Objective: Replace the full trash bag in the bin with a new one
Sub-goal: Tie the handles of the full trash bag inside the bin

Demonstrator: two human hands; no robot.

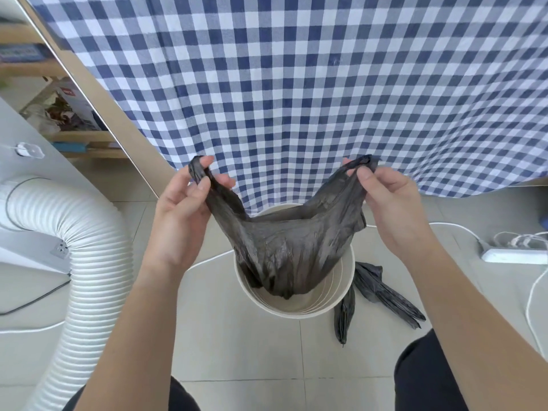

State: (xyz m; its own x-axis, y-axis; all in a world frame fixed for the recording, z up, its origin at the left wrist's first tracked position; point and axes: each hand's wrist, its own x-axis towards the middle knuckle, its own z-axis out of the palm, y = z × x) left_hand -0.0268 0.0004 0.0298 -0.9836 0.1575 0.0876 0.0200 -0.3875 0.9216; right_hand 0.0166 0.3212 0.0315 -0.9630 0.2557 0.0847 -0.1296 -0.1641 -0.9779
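Overhead, both hands point(299, 200) stretch a crinkled black bag point(284, 250) over the round bin point(296, 308).

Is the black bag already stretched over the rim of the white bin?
No: the black bag hangs from its handles between the left hand and right hand, its bottom inside the white bin, whose rim is bare.

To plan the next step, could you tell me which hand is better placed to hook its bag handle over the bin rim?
Probably the right hand: it sits nearer the bin rim.
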